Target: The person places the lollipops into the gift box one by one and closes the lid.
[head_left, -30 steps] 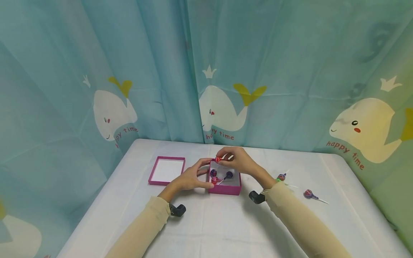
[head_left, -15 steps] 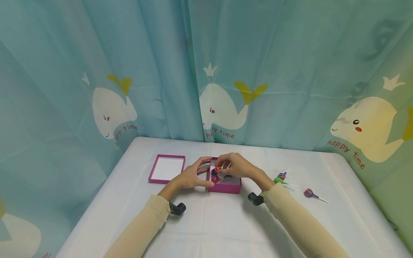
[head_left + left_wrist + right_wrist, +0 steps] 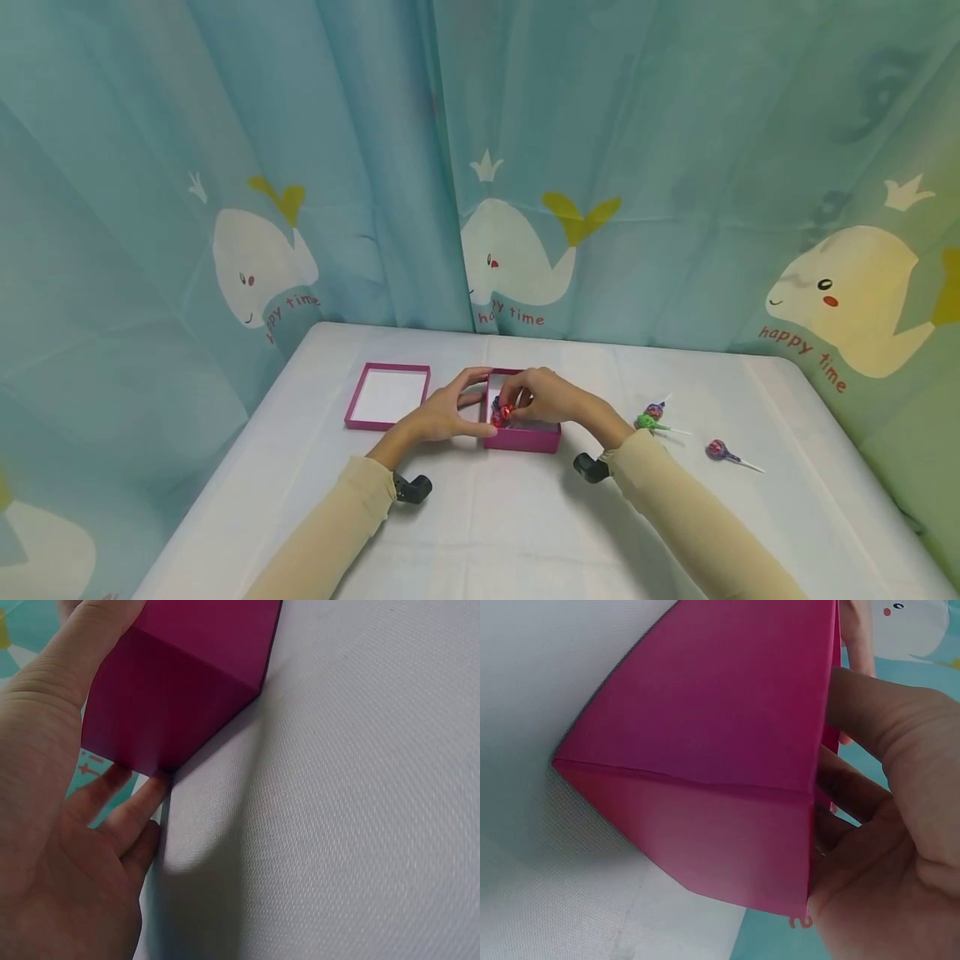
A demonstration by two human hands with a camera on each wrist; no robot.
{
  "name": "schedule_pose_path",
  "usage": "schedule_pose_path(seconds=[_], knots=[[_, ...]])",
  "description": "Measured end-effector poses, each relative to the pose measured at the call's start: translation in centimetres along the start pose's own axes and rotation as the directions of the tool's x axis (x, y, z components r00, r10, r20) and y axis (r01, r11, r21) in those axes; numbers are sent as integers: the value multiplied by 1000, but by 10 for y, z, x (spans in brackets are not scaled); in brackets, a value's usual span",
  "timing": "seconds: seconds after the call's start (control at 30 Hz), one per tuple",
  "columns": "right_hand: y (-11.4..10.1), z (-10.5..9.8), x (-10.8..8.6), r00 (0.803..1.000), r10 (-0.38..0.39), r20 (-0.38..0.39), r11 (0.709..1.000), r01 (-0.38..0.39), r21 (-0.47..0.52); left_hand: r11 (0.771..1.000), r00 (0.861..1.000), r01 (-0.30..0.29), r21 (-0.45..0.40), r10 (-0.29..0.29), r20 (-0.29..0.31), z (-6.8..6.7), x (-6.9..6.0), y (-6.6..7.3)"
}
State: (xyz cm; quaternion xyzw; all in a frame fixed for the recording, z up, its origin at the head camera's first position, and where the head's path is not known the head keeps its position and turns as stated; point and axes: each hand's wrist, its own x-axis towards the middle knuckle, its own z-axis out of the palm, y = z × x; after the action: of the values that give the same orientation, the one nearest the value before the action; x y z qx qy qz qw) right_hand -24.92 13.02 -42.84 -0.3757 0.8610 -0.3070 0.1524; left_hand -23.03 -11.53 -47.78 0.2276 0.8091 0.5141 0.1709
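In the middle of the head view, the magenta box (image 3: 522, 439) sits lidless on the table (image 3: 465, 517), and inside it, toward its left side, is the red lollipop (image 3: 506, 412). The right hand (image 3: 551, 396) dips in over the rim with fingers bent, seeming to pinch the red lollipop between thumb and fingertips; in the right wrist view the box wall hides the pinch itself. The left hand (image 3: 438, 414) is spread wide round the box's left side, thumb at the near corner and fingers on the left wall. The box looks like stiff, light cardboard that would slide easily on the cloth, so a steadying grip at a corner suits it; a hard squeeze mid-wall could bow it. Each lollipop is probably light, with a hard round head, a slick wrapper that may slip, and a thin stick that could bend. The head, or the stick close under it, seems the surest hold. At right of the frame, the green lollipop (image 3: 646, 422) lies beside a dark lollipop (image 3: 655, 411), their sticks easy to reach. The shallow lid (image 3: 387, 396), left of centre, is best lifted by its rim.
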Motion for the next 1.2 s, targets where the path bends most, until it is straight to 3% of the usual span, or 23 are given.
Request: schedule_pose_path(seconds=[0.4,0.7,0.9,1.2], knots=[[-2,2,1,998,15,64,1000,-14,-15,1000,1000,-14,-9,14,-2,0,-2,-1],[0,0,0,997,-46,66,999,47,-23,1000,1000,-19,-8,19,-3,-1,0,-1],[0,-1,1,997,-39,71,999,40,-18,1000,1000,-14,1,15,-4,-1,1,0],[-4,-5,-5,1000,-25,14,998,26,-49,1000,1000,9,6,-9,-5,-1,-1,1]])
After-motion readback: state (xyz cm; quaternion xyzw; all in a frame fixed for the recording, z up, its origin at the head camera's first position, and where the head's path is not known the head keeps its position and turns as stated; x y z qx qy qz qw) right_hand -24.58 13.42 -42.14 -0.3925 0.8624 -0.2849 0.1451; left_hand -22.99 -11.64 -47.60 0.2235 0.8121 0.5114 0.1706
